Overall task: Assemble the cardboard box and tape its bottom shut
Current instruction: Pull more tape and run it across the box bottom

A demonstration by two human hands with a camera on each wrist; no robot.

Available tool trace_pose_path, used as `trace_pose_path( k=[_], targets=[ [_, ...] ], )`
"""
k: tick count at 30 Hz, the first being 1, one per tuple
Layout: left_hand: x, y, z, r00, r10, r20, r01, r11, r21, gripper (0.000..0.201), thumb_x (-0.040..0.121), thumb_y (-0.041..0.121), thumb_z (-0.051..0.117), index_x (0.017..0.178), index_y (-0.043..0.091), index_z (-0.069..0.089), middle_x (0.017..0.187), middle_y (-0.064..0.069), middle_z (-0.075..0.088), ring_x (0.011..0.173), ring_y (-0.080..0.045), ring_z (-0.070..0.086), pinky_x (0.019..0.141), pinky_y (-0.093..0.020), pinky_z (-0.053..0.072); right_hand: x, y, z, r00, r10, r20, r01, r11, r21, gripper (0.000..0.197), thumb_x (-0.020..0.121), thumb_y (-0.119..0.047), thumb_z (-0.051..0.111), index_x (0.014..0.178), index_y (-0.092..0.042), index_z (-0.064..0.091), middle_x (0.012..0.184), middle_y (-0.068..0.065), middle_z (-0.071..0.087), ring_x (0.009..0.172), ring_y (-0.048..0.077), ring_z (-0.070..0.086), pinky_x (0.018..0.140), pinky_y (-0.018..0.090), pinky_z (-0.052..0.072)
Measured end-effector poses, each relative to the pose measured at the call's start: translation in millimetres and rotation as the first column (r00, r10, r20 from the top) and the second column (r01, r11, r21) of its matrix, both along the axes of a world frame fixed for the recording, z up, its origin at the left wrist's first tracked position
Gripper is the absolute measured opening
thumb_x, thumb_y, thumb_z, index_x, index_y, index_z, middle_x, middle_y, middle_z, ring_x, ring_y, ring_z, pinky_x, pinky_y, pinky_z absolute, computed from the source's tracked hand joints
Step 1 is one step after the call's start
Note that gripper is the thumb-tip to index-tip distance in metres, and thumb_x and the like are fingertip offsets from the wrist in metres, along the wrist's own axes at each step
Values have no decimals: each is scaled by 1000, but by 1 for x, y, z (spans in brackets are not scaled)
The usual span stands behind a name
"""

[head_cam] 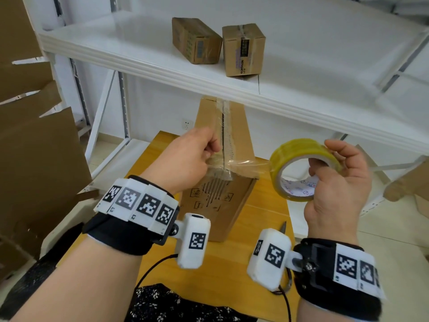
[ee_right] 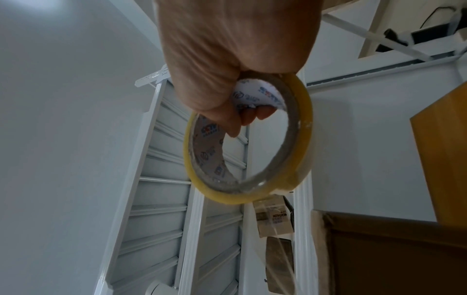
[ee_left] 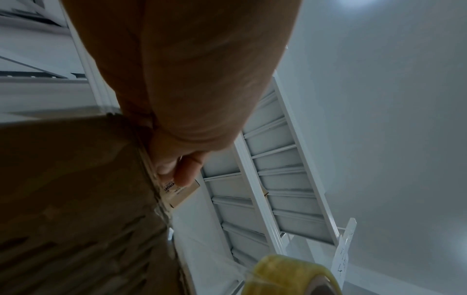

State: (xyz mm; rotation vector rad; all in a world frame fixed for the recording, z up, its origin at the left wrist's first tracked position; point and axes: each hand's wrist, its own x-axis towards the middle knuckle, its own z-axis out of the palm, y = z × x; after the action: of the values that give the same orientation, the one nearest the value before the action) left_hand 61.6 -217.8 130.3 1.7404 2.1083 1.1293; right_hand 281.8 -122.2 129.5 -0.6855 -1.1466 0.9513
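Note:
A tall brown cardboard box (head_cam: 239, 145) stands on the wooden table (head_cam: 262, 228), its taped seam facing up. My left hand (head_cam: 209, 152) rests on the near end of that seam, fingers curled, holding the end of a clear tape strip (head_cam: 248, 165) against the cardboard. The strip stretches right to a yellow tape roll (head_cam: 299, 147). My right hand (head_cam: 325, 154) grips the roll, fingers inside the core and thumb on the outside. The left wrist view shows the left hand (ee_left: 177, 167) beside the box (ee_left: 76, 189) and the roll (ee_left: 285, 275). In the right wrist view the right hand (ee_right: 242, 111) holds the roll (ee_right: 300, 139).
A white shelf (head_cam: 162, 54) juts out over the box's far end and carries two small taped boxes (head_cam: 196, 40) (head_cam: 243, 51). Flat cardboard sheets (head_cam: 34, 147) lean at the left. A metal blade tip (head_cam: 283, 226) lies on the table near my right wrist.

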Motion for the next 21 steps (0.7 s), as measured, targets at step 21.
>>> trace_pose_path(
  k=[21],
  targets=[
    [1,-6,-5,997,71,3,-71,997,28,28,94,8,55,90,31,71,96,13,55,88,0,51,67,-8,32,3,9,-23,999,-31,-10,30,991,-128,44,81,21,59,94,-19,69,96,6,70,89,19,67,83,28,57]
  ],
)
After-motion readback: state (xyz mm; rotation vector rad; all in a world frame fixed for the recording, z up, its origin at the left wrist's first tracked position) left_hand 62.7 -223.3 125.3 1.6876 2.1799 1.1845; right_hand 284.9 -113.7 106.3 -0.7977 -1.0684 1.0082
